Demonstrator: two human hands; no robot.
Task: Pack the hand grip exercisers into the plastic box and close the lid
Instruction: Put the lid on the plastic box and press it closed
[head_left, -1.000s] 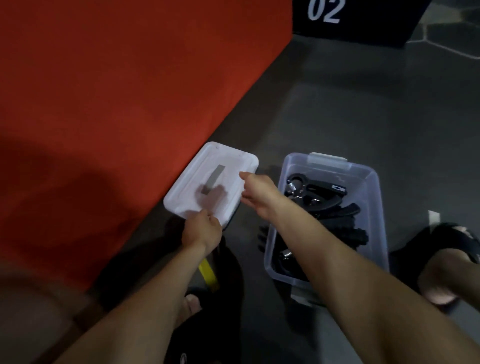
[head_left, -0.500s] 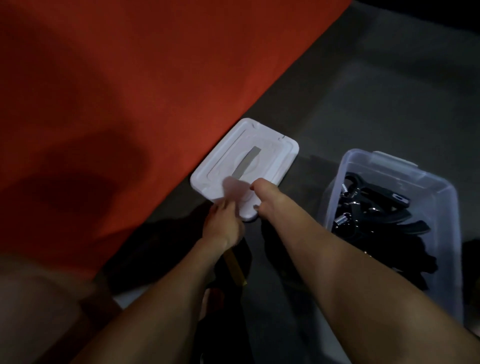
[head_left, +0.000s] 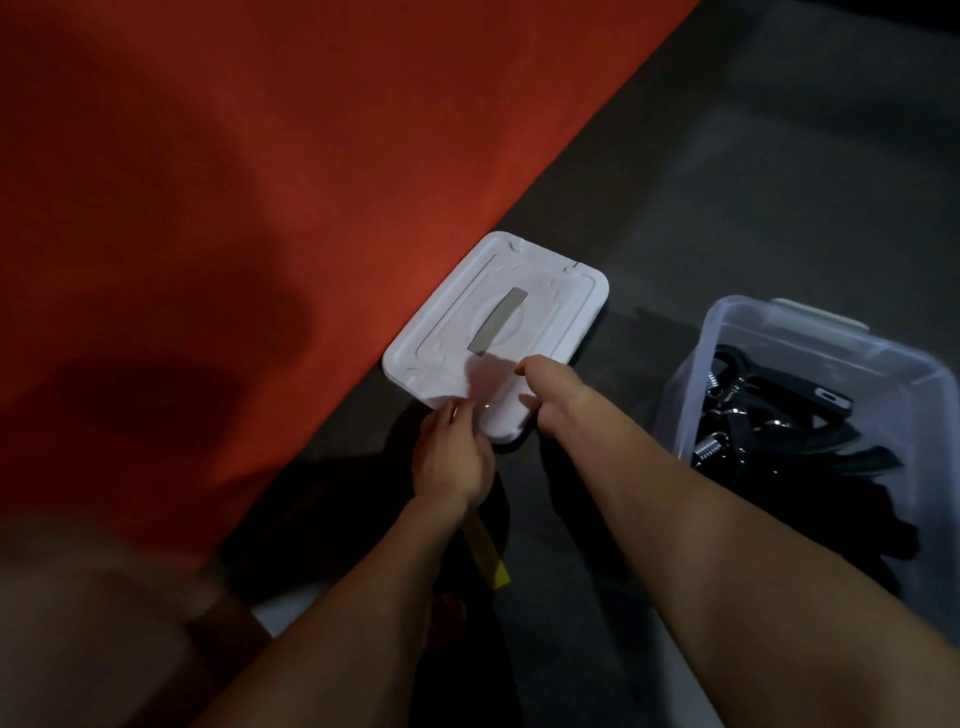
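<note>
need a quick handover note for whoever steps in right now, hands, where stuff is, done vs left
Left hand: holds the near edge of the white lid.
Right hand: grips the lid's near right corner.
Lid lies on the floor against the red mat, off the box.
Clear plastic box stands open to the right, with black hand grip exercisers inside.
Done: exercisers in the box, as far as visible.
Left: carry the lid over and close the box.

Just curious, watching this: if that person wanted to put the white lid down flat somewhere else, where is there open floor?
The widest bare patch is the grey floor beyond the lid, between the red mat and the box. A narrower strip runs between lid and box. Near the body it is crowded: both hands grip the lid, with arms and dark shapes below. The box is full of exercisers.
</note>
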